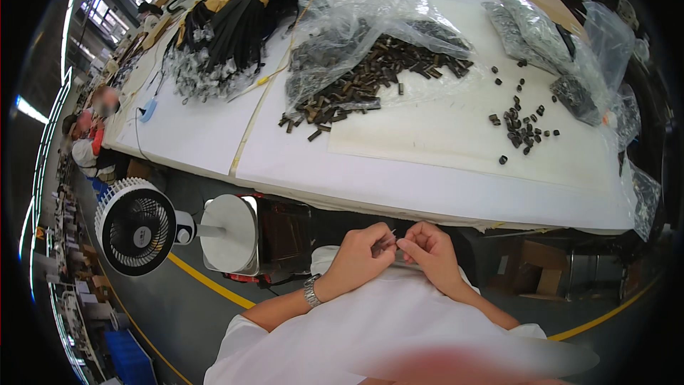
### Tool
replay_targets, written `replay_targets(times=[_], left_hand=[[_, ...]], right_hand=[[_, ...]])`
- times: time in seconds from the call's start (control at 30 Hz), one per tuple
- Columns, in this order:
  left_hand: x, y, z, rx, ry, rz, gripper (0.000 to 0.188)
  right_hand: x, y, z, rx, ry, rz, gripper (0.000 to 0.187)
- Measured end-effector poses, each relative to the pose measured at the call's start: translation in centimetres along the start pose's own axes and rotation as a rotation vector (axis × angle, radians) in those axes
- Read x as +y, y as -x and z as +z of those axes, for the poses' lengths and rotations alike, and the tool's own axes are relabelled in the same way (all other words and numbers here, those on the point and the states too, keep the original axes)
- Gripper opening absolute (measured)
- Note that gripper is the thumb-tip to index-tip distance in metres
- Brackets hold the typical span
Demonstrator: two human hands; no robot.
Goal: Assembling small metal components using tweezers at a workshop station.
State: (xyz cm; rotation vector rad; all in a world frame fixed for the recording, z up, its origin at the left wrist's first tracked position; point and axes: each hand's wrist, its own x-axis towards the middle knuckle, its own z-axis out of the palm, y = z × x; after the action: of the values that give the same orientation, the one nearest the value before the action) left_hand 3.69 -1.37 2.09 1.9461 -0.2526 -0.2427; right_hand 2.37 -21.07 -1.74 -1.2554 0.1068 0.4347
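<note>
My left hand (362,255), a metal watch on its wrist, is closed in a pinch above my lap. Close beside it, my right hand (432,253) pinches too, the fingertips of both nearly meeting. A tiny pale sliver shows at the fingertips, too small to name. On the table beyond lies a heap of short dark tube pieces (356,85), partly under a clear plastic bag (377,0). Farther right, a scatter of small black pieces (524,128) rests on a pale sheet (442,128).
The white table's front edge (427,208) runs just beyond my hands. A bundle of black strips (246,21) lies at the back left, plastic bags (534,28) at the back right. A fan (139,232) stands left; a cardboard box (538,267) is under the table. People sit far left.
</note>
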Motion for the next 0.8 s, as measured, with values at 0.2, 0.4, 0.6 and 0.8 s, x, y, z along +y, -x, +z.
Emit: replay_targets(times=[0.2,0.4,0.6,0.8], left_hand=[[-0.1,0.1,0.1,-0.029,-0.038,-0.013,0.013],[-1.1,1.4,0.8,0.021,-0.026,-0.012,0.012],[-1.7,-0.1,0.9,0.081,-0.111,0.056,0.007],[-1.1,0.4,0.6,0.064,-0.054,0.009,0.007]], right_hand=[[-0.4,0.5,0.6,-0.007,0.105,-0.033,0.016],[0.6,1.4,0.8,0.012,0.203,-0.03,0.017],[0.1,0.8,0.6,0.047,0.208,-0.084,0.012],[0.0,0.3,-0.4,-0.047,0.013,0.057,0.011]])
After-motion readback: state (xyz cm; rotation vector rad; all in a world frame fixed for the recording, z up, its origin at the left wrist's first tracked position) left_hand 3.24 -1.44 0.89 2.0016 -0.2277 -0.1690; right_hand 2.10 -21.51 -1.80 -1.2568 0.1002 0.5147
